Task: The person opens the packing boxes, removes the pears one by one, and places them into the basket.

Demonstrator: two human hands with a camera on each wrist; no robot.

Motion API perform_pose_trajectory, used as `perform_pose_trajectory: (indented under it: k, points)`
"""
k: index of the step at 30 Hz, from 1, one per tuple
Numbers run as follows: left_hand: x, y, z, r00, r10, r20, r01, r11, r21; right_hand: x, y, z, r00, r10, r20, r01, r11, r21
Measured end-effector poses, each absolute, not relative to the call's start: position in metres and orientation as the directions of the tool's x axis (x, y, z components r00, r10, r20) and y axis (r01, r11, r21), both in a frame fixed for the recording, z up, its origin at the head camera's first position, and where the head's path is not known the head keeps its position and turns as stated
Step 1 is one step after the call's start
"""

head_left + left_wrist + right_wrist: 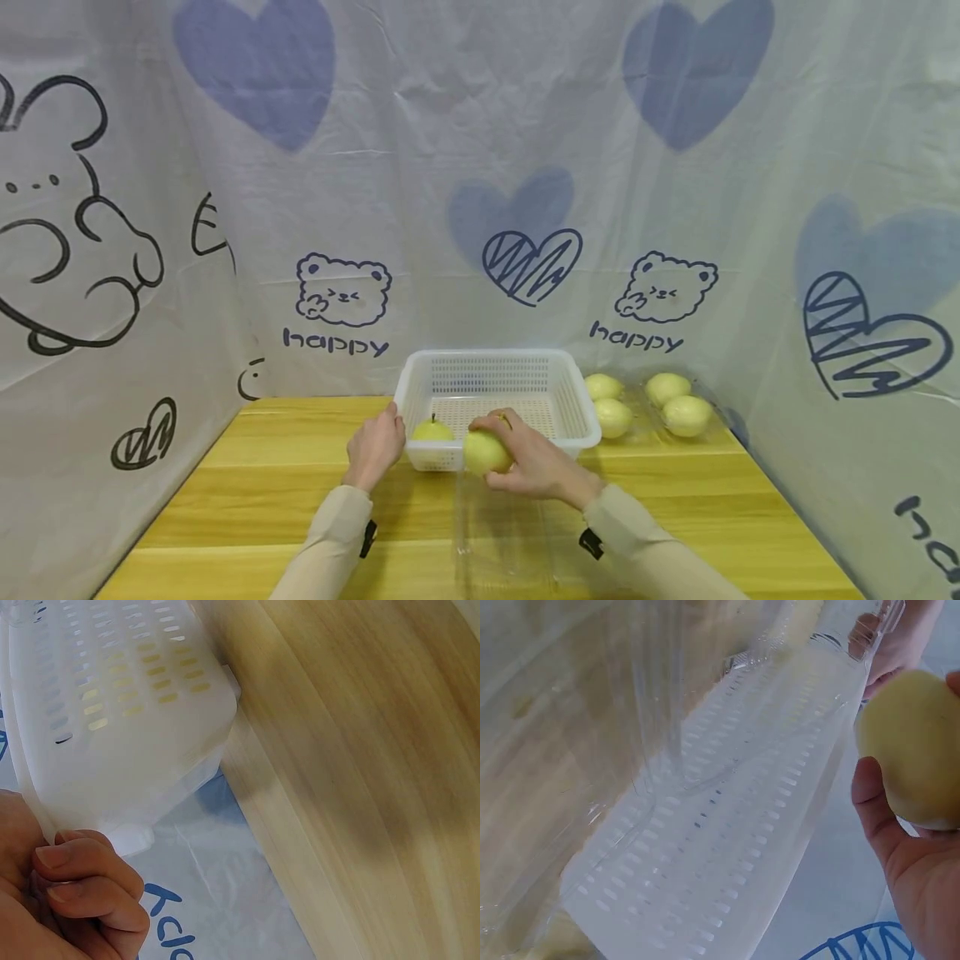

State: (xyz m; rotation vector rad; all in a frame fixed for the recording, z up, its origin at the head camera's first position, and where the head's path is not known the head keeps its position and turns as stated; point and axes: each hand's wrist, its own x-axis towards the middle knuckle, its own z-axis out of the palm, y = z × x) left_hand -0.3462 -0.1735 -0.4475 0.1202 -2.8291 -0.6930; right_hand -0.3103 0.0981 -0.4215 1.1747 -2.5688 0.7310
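Observation:
A white perforated plastic basket [420,367] stands at the back of the wooden table. My left hand [377,450] grips its left rim, fingers curled in the left wrist view [90,892]. A yellow-green pear [432,430] with a dark stem lies in the basket's front left corner. My right hand [536,458] holds another pear [483,452] at the front rim, thumb and fingers around it; the same held pear [915,750] shows in the right wrist view. Below that hand, a clear plastic box [502,533] lies in front of the basket.
Right of the basket sit several more yellow pears [686,415] in clear plastic packs. A printed white sheet [480,150] hangs behind the table and along both sides. Bare wooden tabletop [247,483] extends to the left.

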Motion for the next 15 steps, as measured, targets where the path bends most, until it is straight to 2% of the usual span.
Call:
perform_pose_trajectory:
  k: [6, 15]
  points:
    - [-0.346, -0.174, -0.446, -0.971, -0.130, 0.201, -0.024, 0.888, 0.458, -0.321, 0.093, -0.418, -0.663, -0.596, 0.453, -0.749, 0.542, -0.382]
    - [-0.345, -0.174, -0.446, -0.972, -0.122, 0.199, -0.016, 0.886, 0.463, -0.342, 0.078, -0.414, -0.760, -0.526, 0.381, -0.649, 0.594, -0.476]
